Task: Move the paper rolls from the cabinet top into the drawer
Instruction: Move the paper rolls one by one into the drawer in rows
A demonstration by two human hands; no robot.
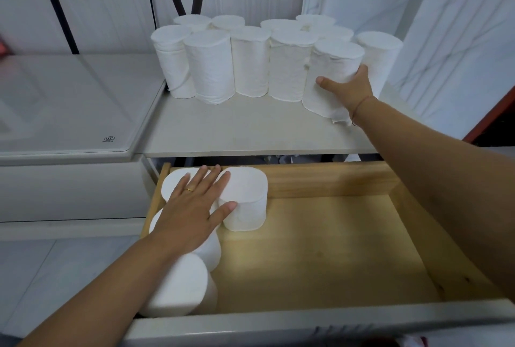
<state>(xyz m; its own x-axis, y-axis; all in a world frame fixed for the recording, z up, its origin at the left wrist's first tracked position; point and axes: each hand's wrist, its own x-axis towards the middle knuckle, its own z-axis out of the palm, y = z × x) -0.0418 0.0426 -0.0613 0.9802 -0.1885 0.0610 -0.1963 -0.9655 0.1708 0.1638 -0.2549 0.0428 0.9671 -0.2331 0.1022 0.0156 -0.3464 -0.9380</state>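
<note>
Right hand (351,86) gripping paper roll (328,73) on cabinet top (250,126), fingers hidden behind it; left hand (195,201) lying flat, open, covering rolls in drawer (320,249).

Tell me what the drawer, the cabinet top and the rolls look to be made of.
Drawer: pale unfinished-looking wood; grain and a few knots show on the floor and walls. Its front rail looks painted or laminated off-white.
Cabinet top: smooth matte off-white board, probably laminate; no grain shows.
Paper rolls: soft white tissue with a crinkled, embossed surface and loose sheet edges; no wrappers show.

Rolls (250,62) crowd the cabinet top (250,129) behind the drawer (334,249), which holds perhaps four.
</note>
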